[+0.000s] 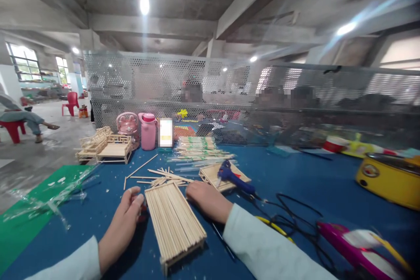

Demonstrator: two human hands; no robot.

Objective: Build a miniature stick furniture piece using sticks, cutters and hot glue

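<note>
A small slatted platform of pale wooden sticks (pixel 173 218) lies in front of me, raised on short legs. Beside its left edge is my left hand (pixel 126 210), loosely curled with thumb and fingers apart and nothing visible in it. My right hand (pixel 210 201) is closed near the platform's far right corner, its fingertips curled down and hidden, so what they hold is not visible. Just beyond lie loose wooden sticks (pixel 167 177). A blue glue gun (pixel 234 177) rests on a second stick panel (pixel 208 173) past my right hand.
Finished stick furniture (pixel 114 148), a pink bottle (pixel 148 133) and bundled sticks (pixel 197 144) stand toward the perforated metal screen (pixel 164 78). Black cables (pixel 295 218), a magenta power strip (pixel 348 240) and a yellow pot (pixel 390 179) are at right. Plastic wrappers (pixel 59 201) lie left.
</note>
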